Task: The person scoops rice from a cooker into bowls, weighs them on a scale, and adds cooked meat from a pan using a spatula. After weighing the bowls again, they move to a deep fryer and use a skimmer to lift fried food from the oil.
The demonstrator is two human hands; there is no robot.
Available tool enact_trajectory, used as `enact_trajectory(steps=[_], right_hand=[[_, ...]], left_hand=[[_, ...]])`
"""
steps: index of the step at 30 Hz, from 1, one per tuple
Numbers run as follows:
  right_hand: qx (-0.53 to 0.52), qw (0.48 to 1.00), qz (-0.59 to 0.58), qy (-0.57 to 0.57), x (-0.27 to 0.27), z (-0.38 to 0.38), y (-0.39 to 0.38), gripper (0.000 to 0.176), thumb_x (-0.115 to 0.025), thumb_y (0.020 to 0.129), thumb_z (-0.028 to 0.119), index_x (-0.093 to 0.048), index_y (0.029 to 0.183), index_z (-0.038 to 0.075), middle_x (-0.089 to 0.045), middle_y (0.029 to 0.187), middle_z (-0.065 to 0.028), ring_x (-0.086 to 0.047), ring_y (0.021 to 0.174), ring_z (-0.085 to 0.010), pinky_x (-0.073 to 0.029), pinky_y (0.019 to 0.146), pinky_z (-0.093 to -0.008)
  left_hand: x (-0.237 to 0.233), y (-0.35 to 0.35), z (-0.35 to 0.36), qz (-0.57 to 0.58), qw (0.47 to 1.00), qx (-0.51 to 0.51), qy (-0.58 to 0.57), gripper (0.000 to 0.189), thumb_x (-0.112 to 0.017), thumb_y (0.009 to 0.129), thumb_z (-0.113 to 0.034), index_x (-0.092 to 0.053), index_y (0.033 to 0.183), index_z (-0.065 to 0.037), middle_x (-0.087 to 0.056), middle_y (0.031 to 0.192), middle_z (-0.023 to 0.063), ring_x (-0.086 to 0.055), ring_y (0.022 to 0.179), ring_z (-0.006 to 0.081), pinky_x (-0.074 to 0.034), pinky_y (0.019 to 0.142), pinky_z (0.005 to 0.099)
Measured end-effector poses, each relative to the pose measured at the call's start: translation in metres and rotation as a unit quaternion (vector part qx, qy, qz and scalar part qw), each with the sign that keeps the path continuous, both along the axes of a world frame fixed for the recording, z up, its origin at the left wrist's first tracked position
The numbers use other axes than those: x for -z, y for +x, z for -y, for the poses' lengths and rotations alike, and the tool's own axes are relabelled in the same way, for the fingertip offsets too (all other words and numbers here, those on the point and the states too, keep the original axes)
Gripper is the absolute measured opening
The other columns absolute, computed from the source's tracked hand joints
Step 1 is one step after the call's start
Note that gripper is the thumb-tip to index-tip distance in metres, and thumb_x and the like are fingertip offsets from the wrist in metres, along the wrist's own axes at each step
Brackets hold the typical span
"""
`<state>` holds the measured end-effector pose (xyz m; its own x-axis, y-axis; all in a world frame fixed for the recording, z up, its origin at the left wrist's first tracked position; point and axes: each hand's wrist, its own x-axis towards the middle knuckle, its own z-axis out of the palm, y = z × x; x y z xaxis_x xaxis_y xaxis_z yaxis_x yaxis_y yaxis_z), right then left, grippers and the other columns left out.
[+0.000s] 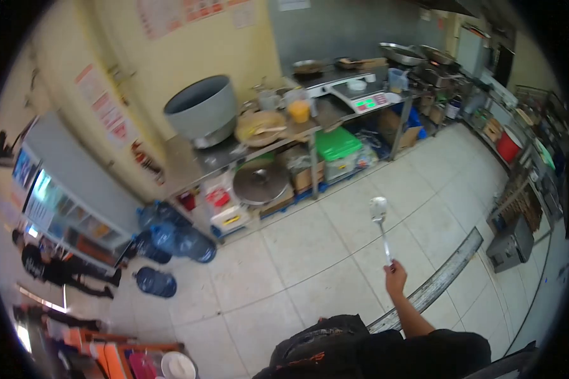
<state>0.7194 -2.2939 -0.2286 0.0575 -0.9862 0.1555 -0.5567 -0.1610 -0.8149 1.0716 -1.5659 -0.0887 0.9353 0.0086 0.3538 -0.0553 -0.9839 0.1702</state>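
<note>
My right hand (395, 278) reaches forward from a black sleeve, its fingers closed round the end of a long-handled metal serving spoon (384, 235). The spoon points away from me, bowl outward, over the pale tiled floor (310, 265). Something whitish-yellow shows in the spoon's bowl. Beneath my forearm a long worn metal strip (446, 271) crosses the floor. My left hand is out of the picture.
Ahead, a steel counter (224, 165) carries a big grey pot (202, 114), a yellow container (299, 112) and a digital scale (363, 101). Water jugs (183, 241) stand by a glass-door fridge (76, 189). Another person (57, 265) is at the left. A metal box (511, 245) is at the right.
</note>
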Motion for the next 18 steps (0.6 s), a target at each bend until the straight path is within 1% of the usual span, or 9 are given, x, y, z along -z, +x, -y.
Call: enact_trajectory(steps=[2,3,4,5,6,7,9,14,18], right_hand=[[0.019,1.000,0.016,-0.002,0.011,0.020,-0.005,0.039,-0.074,0.081,0.007,-0.065,0.116,-0.008,-0.064,0.076,-0.0123,-0.060,0.066,-0.0203,-0.050,0.062,-0.0344],[0.031,0.999,0.018,0.021,0.020,0.030,-0.006,0.039,-0.074,0.081,0.007,-0.064,0.116,-0.008,-0.064,0.077,-0.0130,-0.061,0.066,-0.0209,-0.050,0.063,-0.0345],[0.048,0.998,0.024,0.033,0.024,0.040,-0.006,0.043,-0.076,0.079,0.006,-0.065,0.119,-0.008,-0.064,0.077,-0.0088,-0.058,0.067,-0.0148,-0.049,0.063,-0.0295],[0.057,0.996,0.040,0.048,0.016,0.047,-0.003,0.038,-0.074,0.082,0.007,-0.065,0.116,-0.008,-0.063,0.078,-0.0122,-0.060,0.068,-0.0193,-0.050,0.064,-0.0337],[0.073,0.995,0.044,0.056,0.017,0.058,-0.001,0.039,-0.074,0.082,0.007,-0.065,0.116,-0.007,-0.063,0.080,-0.0121,-0.060,0.069,-0.0187,-0.050,0.065,-0.0332],[0.088,0.992,0.057,0.072,0.019,0.071,0.001,0.039,-0.074,0.081,0.006,-0.065,0.117,-0.007,-0.064,0.081,-0.0123,-0.060,0.069,-0.0190,-0.050,0.065,-0.0331],[0.109,0.989,0.063,0.082,0.027,0.100,-0.004,0.040,-0.074,0.081,0.006,-0.065,0.117,-0.007,-0.064,0.082,-0.0126,-0.060,0.070,-0.0194,-0.050,0.065,-0.0329],[0.170,0.982,-0.001,0.082,0.016,0.196,-0.014,0.042,-0.075,0.081,0.008,-0.065,0.119,-0.006,-0.063,0.080,-0.0071,-0.058,0.069,-0.0137,-0.049,0.065,-0.0296],[0.213,0.973,0.002,0.090,0.002,0.300,-0.017,0.041,-0.075,0.082,0.009,-0.064,0.119,-0.006,-0.063,0.080,-0.0070,-0.059,0.068,-0.0143,-0.048,0.063,-0.0299]], left_hand=[[0.012,0.065,0.114,-0.018,0.995,0.098,-0.003,0.023,-0.073,0.067,-0.014,-0.068,0.076,0.006,-0.066,0.071,0.0230,-0.065,0.066,0.0356,-0.048,0.063,0.0497],[0.011,0.084,0.195,-0.045,0.991,0.098,-0.074,0.024,-0.072,0.068,-0.014,-0.064,0.072,0.008,-0.063,0.067,0.0228,-0.062,0.060,0.0356,-0.047,0.060,0.0478],[0.020,0.112,0.265,-0.033,0.983,0.151,-0.100,0.026,-0.072,0.069,-0.015,-0.060,0.068,0.008,-0.061,0.063,0.0225,-0.059,0.058,0.0364,-0.045,0.058,0.0463],[-0.001,0.122,0.348,-0.039,0.974,0.205,-0.090,0.027,-0.073,0.070,-0.017,-0.060,0.067,0.007,-0.061,0.063,0.0220,-0.062,0.060,0.0353,-0.044,0.059,0.0474],[0.001,0.143,0.416,-0.048,0.945,0.302,-0.120,0.026,-0.073,0.071,-0.016,-0.059,0.062,0.004,-0.059,0.064,0.0229,-0.058,0.061,0.0408,-0.043,0.057,0.0497],[-0.005,0.157,0.489,-0.024,0.928,0.366,-0.067,0.028,-0.073,0.072,-0.018,-0.058,0.062,0.004,-0.056,0.062,0.0231,-0.057,0.057,0.0396,-0.041,0.055,0.0480],[-0.022,0.169,0.629,-0.063,0.887,0.446,-0.103,0.031,-0.075,0.073,-0.019,-0.055,0.062,0.003,-0.053,0.060,0.0216,-0.052,0.053,0.0383,-0.039,0.053,0.0460],[-0.051,0.190,0.938,-0.139,0.782,0.602,-0.083,0.031,-0.077,0.075,-0.020,-0.057,0.066,0.001,-0.054,0.063,0.0201,-0.052,0.055,0.0345,-0.041,0.054,0.0434],[-0.063,0.196,1.156,-0.174,0.720,0.654,-0.153,0.030,-0.078,0.076,-0.022,-0.059,0.068,0.001,-0.056,0.063,0.0198,-0.054,0.056,0.0319,-0.042,0.055,0.0421]])
